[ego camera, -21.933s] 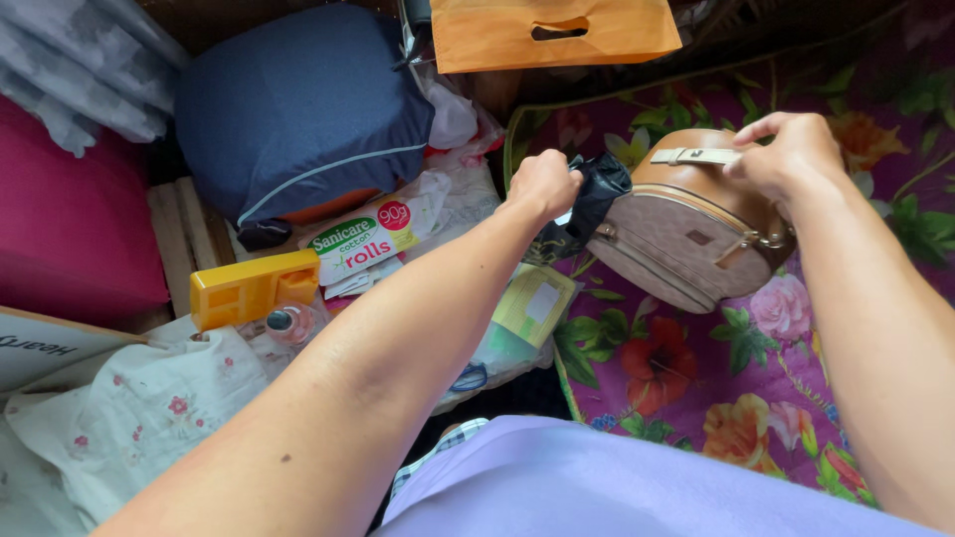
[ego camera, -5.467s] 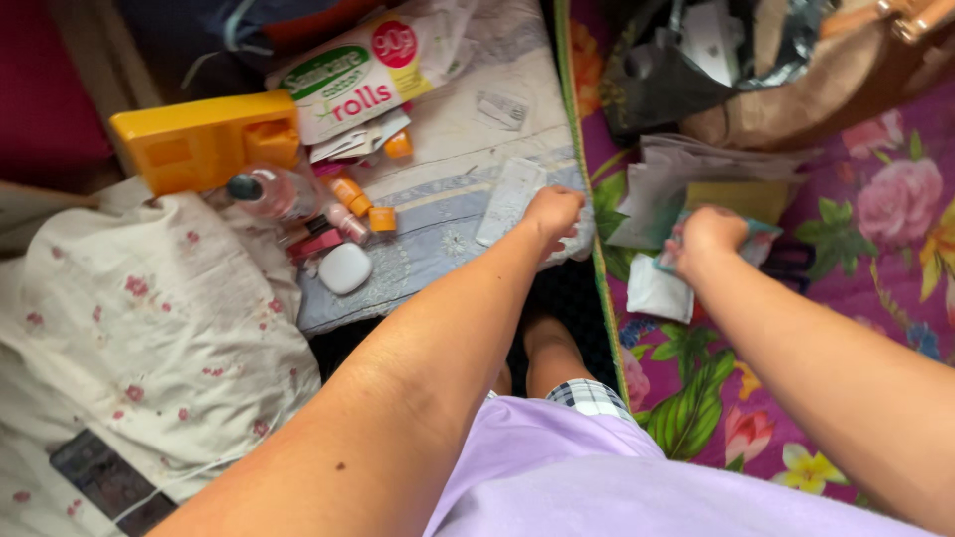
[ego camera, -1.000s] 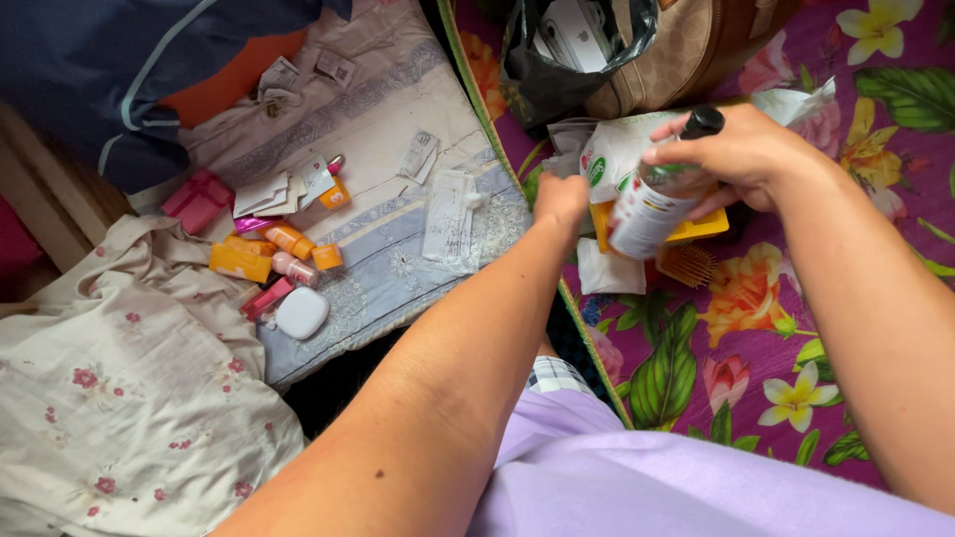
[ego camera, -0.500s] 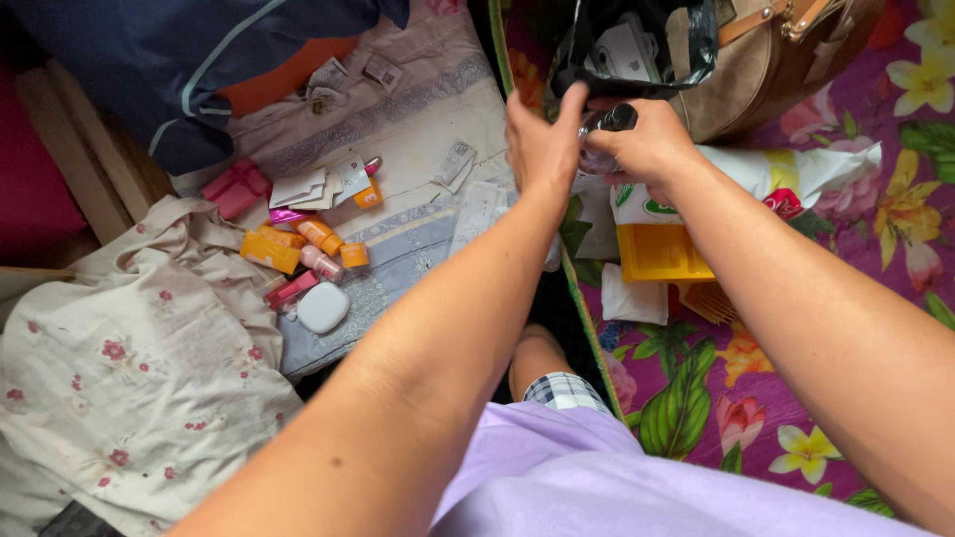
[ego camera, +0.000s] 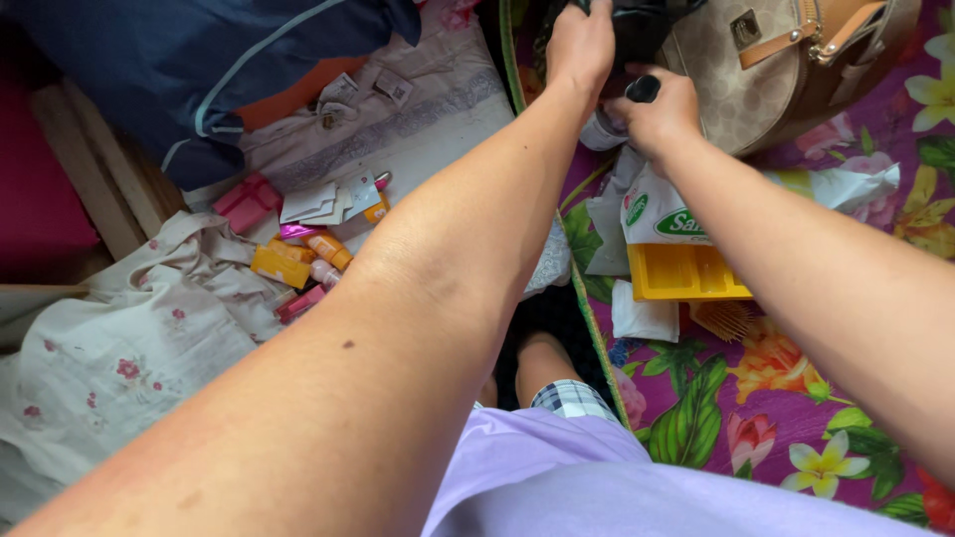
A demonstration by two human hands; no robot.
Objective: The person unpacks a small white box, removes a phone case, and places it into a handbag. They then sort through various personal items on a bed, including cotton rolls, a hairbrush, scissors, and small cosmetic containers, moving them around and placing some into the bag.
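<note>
My left hand (ego camera: pixel 582 45) reaches to the top edge of the view and grips the rim of a black plastic bag (ego camera: pixel 642 25) that sits against a round brown handbag (ego camera: pixel 766 75). Just below it, my right hand (ego camera: pixel 659 117) is closed around a small bottle with a black cap (ego camera: pixel 645 88), holding it at the bag's mouth. Most of the bottle is hidden by my fingers. Under my right forearm lie a white and green packet (ego camera: pixel 662 214) and a yellow plastic tray (ego camera: pixel 686 273).
A purple floral mat (ego camera: pixel 796 408) covers the right side, with a small comb (ego camera: pixel 721 318) and a white pad (ego camera: pixel 642 318) on it. On pale cloth to the left lie several small orange and pink cosmetics (ego camera: pixel 298 261), paper tags and a pink box (ego camera: pixel 247 199). A navy cushion (ego camera: pixel 199 70) sits behind.
Both hands have moved up toward the black bag and handbag. My right hand has carried the bottle from above the yellow tray to the bag's mouth, and my left hand has taken the bag's rim.
</note>
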